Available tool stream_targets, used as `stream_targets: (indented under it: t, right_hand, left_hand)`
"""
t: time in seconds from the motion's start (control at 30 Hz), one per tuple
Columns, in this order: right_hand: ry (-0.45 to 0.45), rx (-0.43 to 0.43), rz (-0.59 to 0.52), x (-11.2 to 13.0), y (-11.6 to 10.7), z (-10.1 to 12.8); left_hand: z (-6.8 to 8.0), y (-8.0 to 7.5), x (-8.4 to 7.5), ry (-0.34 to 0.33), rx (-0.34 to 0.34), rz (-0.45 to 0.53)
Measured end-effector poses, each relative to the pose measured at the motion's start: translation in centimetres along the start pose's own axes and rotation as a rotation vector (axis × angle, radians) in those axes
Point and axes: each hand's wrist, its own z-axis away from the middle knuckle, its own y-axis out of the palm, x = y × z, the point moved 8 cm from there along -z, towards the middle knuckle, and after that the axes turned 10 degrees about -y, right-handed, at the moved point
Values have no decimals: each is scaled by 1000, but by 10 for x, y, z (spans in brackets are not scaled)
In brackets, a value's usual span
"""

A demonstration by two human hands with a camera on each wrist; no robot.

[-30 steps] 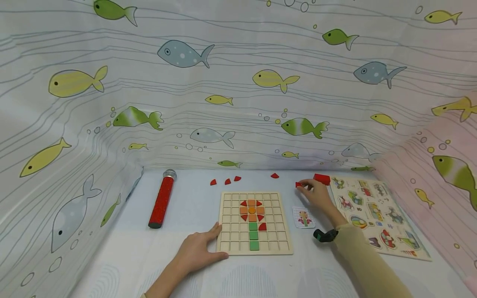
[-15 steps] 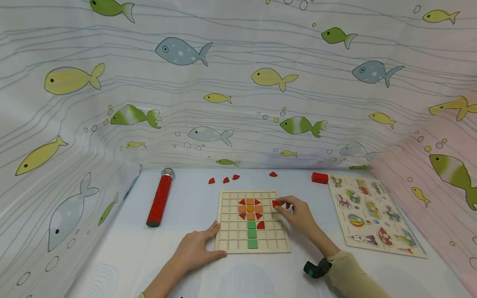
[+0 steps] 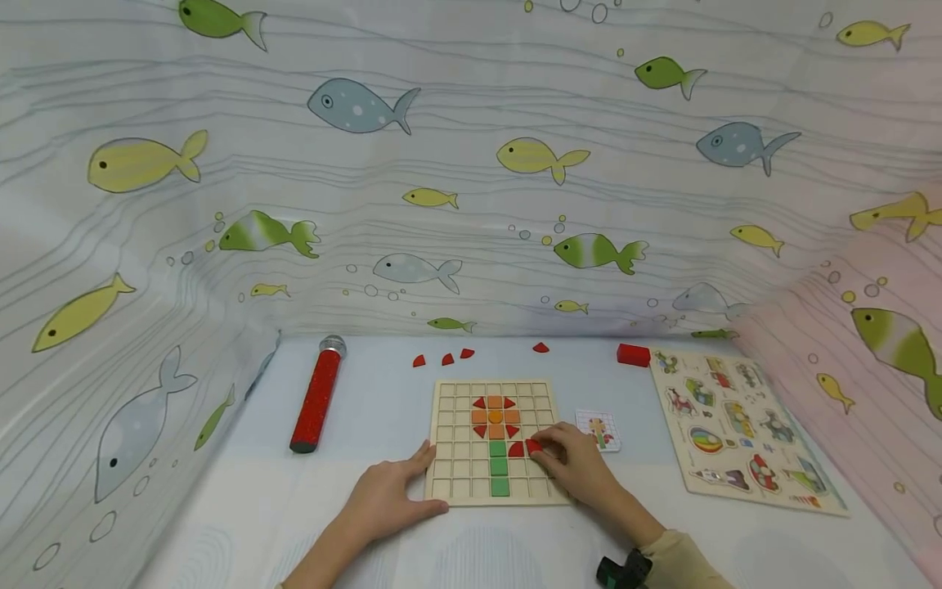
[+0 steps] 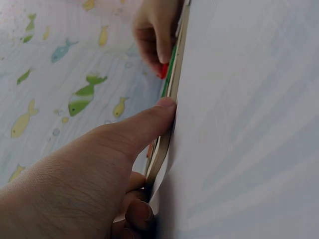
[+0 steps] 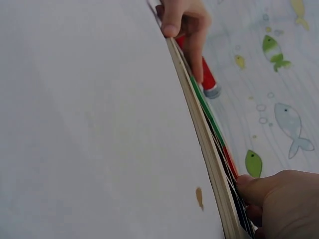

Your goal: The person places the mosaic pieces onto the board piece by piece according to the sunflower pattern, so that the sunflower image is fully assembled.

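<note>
On the far left I see a red glitter tube point(image 3: 318, 402) with a silver cap lying on the table point(image 3: 243, 499), well apart from my work. Moving right, my left hand point(image 3: 386, 496) lies flat on the table at the near left corner of the wooden grid board point(image 3: 452, 442), fingers fairly straight, thumb pressed against the board's edge; it grasps nothing. The left wrist view shows that thumb point(image 4: 149, 124) touching the board's rim.

On the board, a flower is laid out in the cells: orange squares ringed by red corner pieces point(image 3: 495, 415) toward the far side, and a stem of green squares point(image 3: 500, 467) running toward me. A red quarter-round piece point(image 3: 517, 448) sits just right of the top of the stem. Right beside it, my right hand point(image 3: 577, 470) rests over the board's near right part, its fingertips point(image 3: 543, 452) pinching a small red piece point(image 3: 533, 446) at a cell next to that quarter-round. I cannot tell whether the piece is seated in the cell.

Beyond the board's far edge lie three loose red pieces point(image 3: 444, 358) together and one more point(image 3: 540, 348) farther right. A small pattern card point(image 3: 599, 429) lies just right of the board. A red block point(image 3: 634, 355) sits at the far side, touching or nearly touching the animal peg puzzle point(image 3: 743, 429) on the far right.
</note>
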Motion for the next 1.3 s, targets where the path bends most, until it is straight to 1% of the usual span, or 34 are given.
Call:
stream_targets:
  t: [0.2, 0.27, 0.5, 0.73, 1.0, 1.3]
  right_hand:
    - [23, -8, 5, 1, 3, -3]
    - [34, -14, 13, 1, 3, -4]
    - [61, -23, 13, -2, 4, -2]
    - [47, -50, -15, -4, 1, -1]
    - [82, -31, -20, -4, 2, -1]
    - [36, -54, 13, 3, 3, 0]
  left_hand:
    - [-1, -4, 0, -3, -9, -1]
    - [-1, -4, 0, 5, -14, -2]
    - [-3, -3, 1, 9, -12, -3]
    - [-5, -2, 0, 17, -16, -7]
    - [-4, -2, -1, 22, -25, -8]
    - [-2, -1, -2, 10, -24, -10]
